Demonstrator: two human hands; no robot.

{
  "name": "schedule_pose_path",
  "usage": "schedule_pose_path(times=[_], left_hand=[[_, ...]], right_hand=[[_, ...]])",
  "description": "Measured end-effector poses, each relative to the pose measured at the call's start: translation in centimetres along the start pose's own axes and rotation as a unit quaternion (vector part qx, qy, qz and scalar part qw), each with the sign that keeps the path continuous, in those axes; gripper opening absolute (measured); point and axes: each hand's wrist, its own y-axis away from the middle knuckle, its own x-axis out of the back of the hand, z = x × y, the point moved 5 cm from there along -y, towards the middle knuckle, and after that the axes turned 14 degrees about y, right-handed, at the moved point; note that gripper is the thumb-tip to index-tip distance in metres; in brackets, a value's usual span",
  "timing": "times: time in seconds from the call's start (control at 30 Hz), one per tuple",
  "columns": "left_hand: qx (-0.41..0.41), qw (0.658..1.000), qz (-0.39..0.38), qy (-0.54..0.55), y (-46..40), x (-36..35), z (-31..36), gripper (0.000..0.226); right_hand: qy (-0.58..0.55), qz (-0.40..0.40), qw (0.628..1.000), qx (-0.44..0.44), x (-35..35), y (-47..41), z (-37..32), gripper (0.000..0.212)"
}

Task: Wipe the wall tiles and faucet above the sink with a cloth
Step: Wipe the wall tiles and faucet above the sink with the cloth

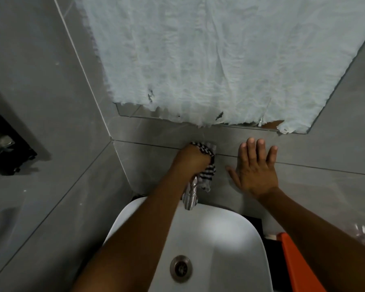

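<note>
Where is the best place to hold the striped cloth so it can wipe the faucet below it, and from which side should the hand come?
Probably the bunched upper part of the striped cloth, where the left hand already clutches it against the tile. Come from above the faucet: the loose end hangs beside its top, so it can likely drape over the metal while the right hand braces flat on the wall.

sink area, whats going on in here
A person is wiping the grey wall tiles above a white sink. The left hand has a grip on a bunched striped cloth, pressing it to the tile just above the chrome faucet. The right hand rests flat and open on the wall beside it, fingers spread. A torn white covering hangs over the mirror above.
</note>
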Motion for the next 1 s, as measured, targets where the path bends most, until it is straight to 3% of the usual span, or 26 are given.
schedule_pose_path(times=[0.03,0.1,0.17,0.23,0.37,0.5,0.63,0.83,0.87,0.9,0.93,1.0], left_hand=[[0.06,0.995,-0.039,0.075,-0.8,0.2,-0.3,0.033],[0.162,0.94,-0.119,0.274,-0.7,0.5,-2.3,0.038],[0.193,0.869,-0.192,0.414,0.2,0.2,-4.5,0.042],[0.191,0.84,-0.227,0.454,0.6,-0.1,-5.9,0.042],[0.104,0.91,-0.173,0.362,2.0,1.2,-6.3,0.042],[-0.006,0.947,-0.143,0.288,6.2,1.5,-8.8,0.03],[-0.046,0.945,-0.08,0.315,9.0,0.3,-12.5,0.023],[0.024,0.937,-0.052,0.346,12.1,-2.4,-16.8,0.029],[0.035,0.929,-0.053,0.366,12.7,-3.0,-17.0,0.027],[0.045,0.921,-0.05,0.384,13.1,-3.7,-16.9,0.026],[0.057,0.914,-0.045,0.4,13.1,-4.3,-16.7,0.025],[0.092,0.901,-0.031,0.424,12.6,-5.3,-16.0,0.023]], right_hand=[[-0.002,0.002,1.0,-0.001,0.0,0.0,-0.1,0.101],[-0.006,0.002,1.0,-0.004,0.1,-0.2,0.0,0.099],[-0.002,-0.006,1.0,-0.001,0.0,-0.1,0.0,0.1],[0.01,-0.003,1.0,0.003,-0.1,0.1,0.1,0.101],[-0.004,-0.01,1.0,0.001,0.2,0.0,0.0,0.102],[0.001,-0.004,1.0,0.001,0.3,0.0,0.1,0.106],[-0.007,-0.026,1.0,0.003,0.6,0.0,0.0,0.109],[-0.1,-0.187,0.975,-0.071,4.2,0.3,-2.3,0.094],[-0.171,-0.248,0.949,-0.093,5.2,1.6,-3.5,0.091],[-0.285,-0.329,0.892,-0.122,6.2,3.5,-4.9,0.09],[-0.412,-0.409,0.799,-0.157,7.5,5.7,-6.3,0.091],[-0.597,-0.485,0.597,-0.231,10.4,9.7,-8.2,0.079]])
